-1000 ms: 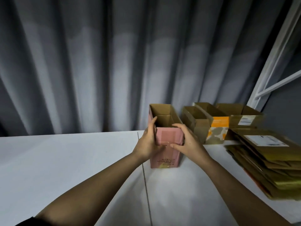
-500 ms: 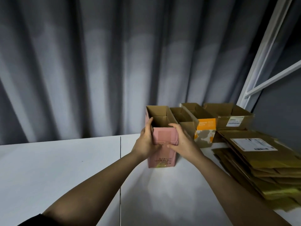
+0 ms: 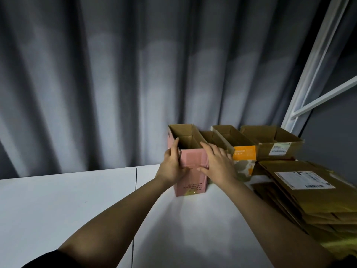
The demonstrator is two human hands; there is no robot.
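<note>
pink box [image 3: 193,163] is stood upright on the table [image 3: 67,200], top open, just beside 3 open boxes [image 3: 278,146] lined up to its right. it is grasped at its near end by both hands: left hand [image 3: 172,165] with a finger hooked over the rim, right hand [image 3: 218,165] with its thumb on the front face. 4 boxes appear set up; the flat stack [image 3: 309,200] is judged yet to be unfolded.
</note>
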